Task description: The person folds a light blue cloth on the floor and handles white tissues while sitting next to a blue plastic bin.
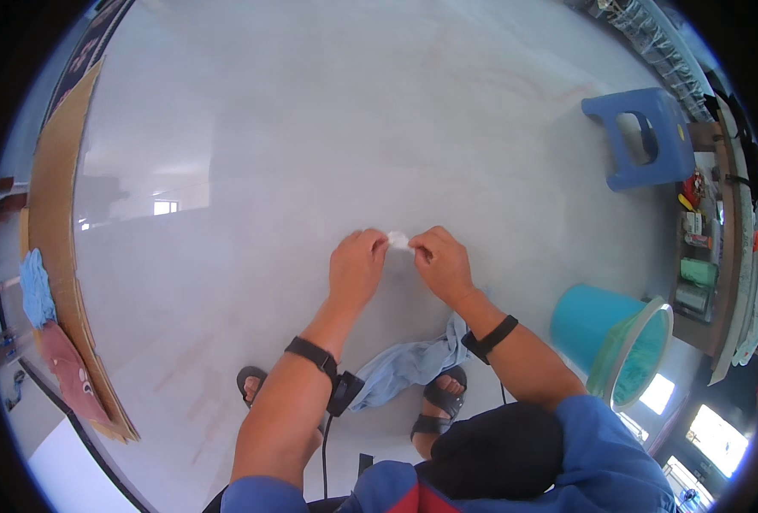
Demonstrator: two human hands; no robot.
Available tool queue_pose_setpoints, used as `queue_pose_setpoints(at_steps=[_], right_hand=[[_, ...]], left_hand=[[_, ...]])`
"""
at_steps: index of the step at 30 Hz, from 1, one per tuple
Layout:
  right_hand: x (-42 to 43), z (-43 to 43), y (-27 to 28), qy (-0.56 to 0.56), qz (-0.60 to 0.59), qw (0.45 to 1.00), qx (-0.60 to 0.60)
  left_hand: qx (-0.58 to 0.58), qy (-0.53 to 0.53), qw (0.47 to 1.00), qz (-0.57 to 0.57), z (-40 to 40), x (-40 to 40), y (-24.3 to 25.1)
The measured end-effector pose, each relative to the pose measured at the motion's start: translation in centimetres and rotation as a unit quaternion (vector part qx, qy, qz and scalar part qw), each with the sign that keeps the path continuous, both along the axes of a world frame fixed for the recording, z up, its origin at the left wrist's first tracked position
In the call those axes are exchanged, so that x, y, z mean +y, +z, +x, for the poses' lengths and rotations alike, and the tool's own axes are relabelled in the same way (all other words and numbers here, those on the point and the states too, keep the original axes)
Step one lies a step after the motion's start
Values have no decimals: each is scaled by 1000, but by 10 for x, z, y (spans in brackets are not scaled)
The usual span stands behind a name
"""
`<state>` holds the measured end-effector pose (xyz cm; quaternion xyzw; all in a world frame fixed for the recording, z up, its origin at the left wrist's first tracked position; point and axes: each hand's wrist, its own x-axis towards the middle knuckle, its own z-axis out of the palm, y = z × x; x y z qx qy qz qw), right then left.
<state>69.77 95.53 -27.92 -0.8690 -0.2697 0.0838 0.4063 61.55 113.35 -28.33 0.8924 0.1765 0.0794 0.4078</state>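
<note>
Between my two hands, near the middle of the head view, is a small white crumpled piece (398, 240); whether it is paper, film or cloth I cannot tell. My left hand (361, 258) pinches its left side between thumb and fingers. Its right side is pinched by my right hand (441, 261). Below the hands a light blue cloth (404, 365) lies on the grey floor (327, 128), close to my sandaled right foot (446, 391). Both my wrists have black straps, with a small black device at the left one.
At the right, a teal bin (593, 320) with a green liner lies tipped on its side, near a blue plastic stool (661, 134) and a shelf (706, 327) of small goods. Cardboard sheets (58, 186) stand at the left, with a blue cloth (37, 288) and a pinkish cloth (68, 369).
</note>
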Motion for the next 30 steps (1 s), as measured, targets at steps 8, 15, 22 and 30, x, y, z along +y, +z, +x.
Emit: queue_pose_setpoints(at_steps=[8, 15, 22, 30], right_hand=[[-19, 37, -20, -34, -66, 996, -46], [-14, 31, -16, -36, -58, 997, -36], [-1, 33, -39, -49, -109, 993, 10], [51, -21, -44, 168, -147, 975, -1]], left_hand=[[45, -170, 979, 100, 69, -5, -8], [-20, -261, 959, 106, 89, 5, -9], [67, -316, 926, 195, 99, 16, -23], [108, -324, 926, 163, 41, 73, -11]])
